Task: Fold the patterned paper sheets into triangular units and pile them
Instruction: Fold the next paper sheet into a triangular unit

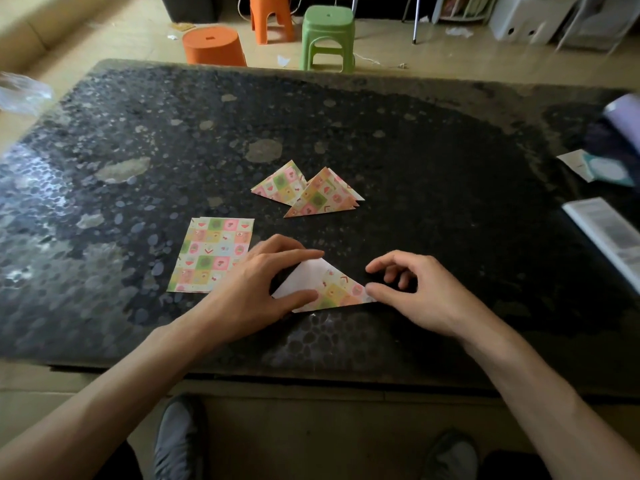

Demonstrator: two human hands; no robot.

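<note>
A half-folded patterned sheet point(337, 289) lies on the dark table point(415, 168) near its front edge, white underside showing on its left half. My left hand point(256, 289) presses its left part flat with thumb and fingers. My right hand point(419, 289) touches the sheet's right corner with the thumb, its fingers curled above the table. A flat stack of unfolded patterned sheets point(211, 254) lies just left of my left hand. Behind them sit folded triangles: one alone point(280, 185) and a small overlapping pile point(325, 195).
A booklet point(609, 233) and a teal-and-white card point(602, 168) lie at the table's right edge, with a purple object point(623, 116) behind. A plastic bag point(20, 91) lies off the far left corner. Orange point(214, 46) and green point(327, 36) stools stand beyond the table.
</note>
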